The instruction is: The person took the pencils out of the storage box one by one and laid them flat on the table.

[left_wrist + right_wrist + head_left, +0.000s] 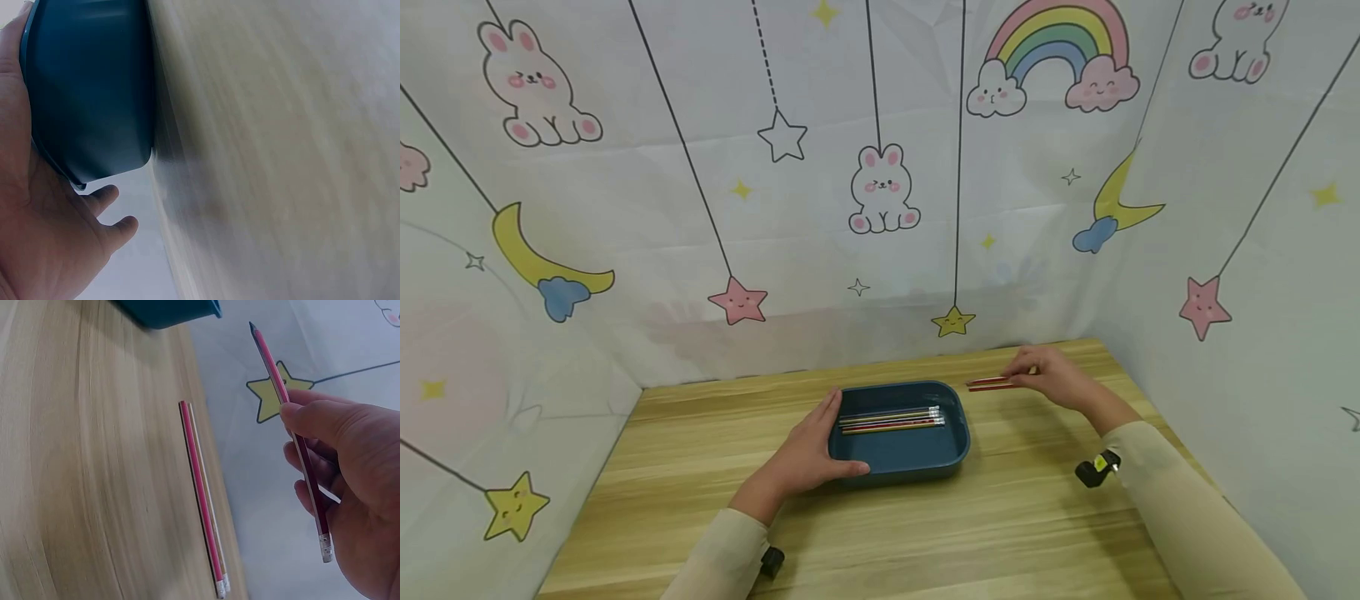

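Note:
A dark blue rectangular tray [910, 477] sits on the wooden table, with several pencils [891, 422] lying side by side inside, eraser ends to the right. At its left end my left hand [801, 450] grips the rim, thumb over the near edge and fingers along the far left side. Right of the tray, my right hand [1048, 379] pinches a dark red pencil [314, 500] between thumb and fingers, its tip up and eraser down in the right wrist view. On the table beside that hand lie a red pencil [201, 494] and a paler pencil close against it.
The wooden table [880, 542] reaches to cloth walls [820, 250] at the back and both sides, printed with rabbits, stars and moons. A black strap-on device [1096, 468] sits at the right wrist, another [772, 562] at the left.

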`<state>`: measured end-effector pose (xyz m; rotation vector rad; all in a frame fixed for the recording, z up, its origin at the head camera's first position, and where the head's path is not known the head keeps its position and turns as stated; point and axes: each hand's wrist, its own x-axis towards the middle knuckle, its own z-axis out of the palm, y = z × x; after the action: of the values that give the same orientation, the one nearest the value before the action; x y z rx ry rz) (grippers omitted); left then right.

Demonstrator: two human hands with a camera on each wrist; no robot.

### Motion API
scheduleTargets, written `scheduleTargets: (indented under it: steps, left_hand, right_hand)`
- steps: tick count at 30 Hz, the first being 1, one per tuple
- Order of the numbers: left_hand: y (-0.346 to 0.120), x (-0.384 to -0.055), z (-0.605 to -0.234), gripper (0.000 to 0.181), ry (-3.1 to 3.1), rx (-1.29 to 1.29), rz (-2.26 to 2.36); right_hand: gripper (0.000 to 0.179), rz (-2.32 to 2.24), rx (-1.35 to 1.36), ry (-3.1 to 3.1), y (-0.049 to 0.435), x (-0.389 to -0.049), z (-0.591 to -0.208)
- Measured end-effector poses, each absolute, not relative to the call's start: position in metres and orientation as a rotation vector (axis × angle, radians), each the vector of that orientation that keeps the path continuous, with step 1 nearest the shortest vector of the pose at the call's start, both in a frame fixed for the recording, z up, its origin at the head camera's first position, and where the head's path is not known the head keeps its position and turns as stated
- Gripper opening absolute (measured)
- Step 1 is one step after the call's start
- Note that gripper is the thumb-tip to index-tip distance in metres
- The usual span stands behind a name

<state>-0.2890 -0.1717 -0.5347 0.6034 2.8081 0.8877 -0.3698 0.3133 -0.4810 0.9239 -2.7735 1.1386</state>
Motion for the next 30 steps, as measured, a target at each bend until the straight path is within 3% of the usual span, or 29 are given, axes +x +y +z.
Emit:
scheduleTargets:
  steps: [30]
  left_hand:
    - [-0.172, -0.29, -0.535, 0.137, 2.817, 0.597, 0.881]
  right_hand:
    - [0.018, 1.005, 0.778, -2.765, 0.33, -0.39, -0.542]
